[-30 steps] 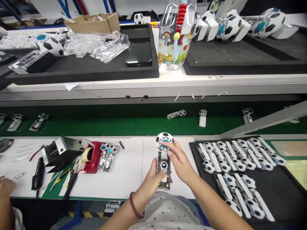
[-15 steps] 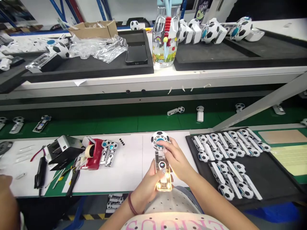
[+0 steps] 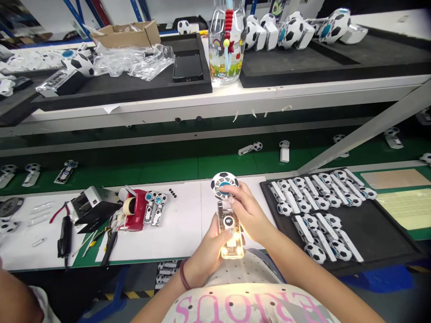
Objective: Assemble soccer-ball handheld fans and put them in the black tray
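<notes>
One handheld fan with a black-and-white football-patterned round head, blue hub and clear plastic handle [image 3: 228, 215] sits in our two hands, above the near edge of the white work mat [image 3: 175, 229].

Appearance: the head stands upright at the far end; the handle shows a small round lit display midway down and glows warm yellow-white at its lower end.

Left hand [image 3: 207, 251]: wrapped around the lower handle from the left, thumb laid across its front; a dark red band circles the wrist.

Right hand [image 3: 247, 213]: closed on the neck just below the head, fingertips touching the blue hub's underside.

Right of us: black foam tray [image 3: 387, 233] holding rows of matching football fans [image 3: 316, 215], its left edge near the right hand.

Left of us: red tape dispenser [image 3: 134, 215] with two more clear-handled fans [image 3: 155, 213] just beside it, a grey metal box [image 3: 90, 208], and loose black hand tools [image 3: 67, 235]. Bare mat lies between these and the held fan.

Beyond the mat: green conveyor belt [image 3: 175, 166] carrying a few scattered fans. Above it, a white shelf [image 3: 202, 107] with black trays, a clear decorated plastic water bottle [image 3: 226, 49], a dark phone [image 3: 187, 67] and crumpled clear plastic bags [image 3: 134, 60].

Far left lower corner: part of another person [image 3: 16, 300].
</notes>
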{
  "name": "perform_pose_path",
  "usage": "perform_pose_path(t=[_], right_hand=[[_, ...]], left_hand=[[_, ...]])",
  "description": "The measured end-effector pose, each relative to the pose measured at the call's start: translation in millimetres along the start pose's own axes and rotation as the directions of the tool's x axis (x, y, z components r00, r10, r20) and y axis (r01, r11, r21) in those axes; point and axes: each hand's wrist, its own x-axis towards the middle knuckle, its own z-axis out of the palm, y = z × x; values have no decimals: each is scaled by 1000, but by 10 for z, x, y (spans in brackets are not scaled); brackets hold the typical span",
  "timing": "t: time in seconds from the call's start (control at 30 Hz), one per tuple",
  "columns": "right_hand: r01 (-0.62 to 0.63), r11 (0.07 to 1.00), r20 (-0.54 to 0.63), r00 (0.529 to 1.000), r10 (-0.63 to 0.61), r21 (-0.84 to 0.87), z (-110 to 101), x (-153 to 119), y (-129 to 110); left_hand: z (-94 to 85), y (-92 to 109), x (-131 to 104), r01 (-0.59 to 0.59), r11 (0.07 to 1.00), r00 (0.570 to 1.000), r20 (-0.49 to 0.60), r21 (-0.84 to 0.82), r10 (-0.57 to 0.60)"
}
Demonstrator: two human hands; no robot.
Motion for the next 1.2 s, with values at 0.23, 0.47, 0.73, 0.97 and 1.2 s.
perform_pose_path(t=[0.23, 0.47, 0.73, 0.97, 1.2], right_hand=[[51, 999, 3, 999, -51, 2, -44, -31, -86], [55, 998, 1, 999, -55, -12, -71, -30, -76], [-82, 982, -1, 997, 83, 170, -21, -17, 19], [-501, 625, 483, 848, 218, 598, -116, 46, 143], [-548, 535, 534, 821, 200, 643, -150, 25, 232]], left_hand=[[43, 15, -42, -28, 999, 999, 26, 15, 28], [40, 8, -35, -66, 998, 995, 72, 25, 64], [22, 48, -35, -64, 997, 990, 132, 50, 57], [1, 96, -23, 29, 989, 973, 222, 147, -62], [-94, 16, 9, 62, 989, 967, 238, 133, -93]])
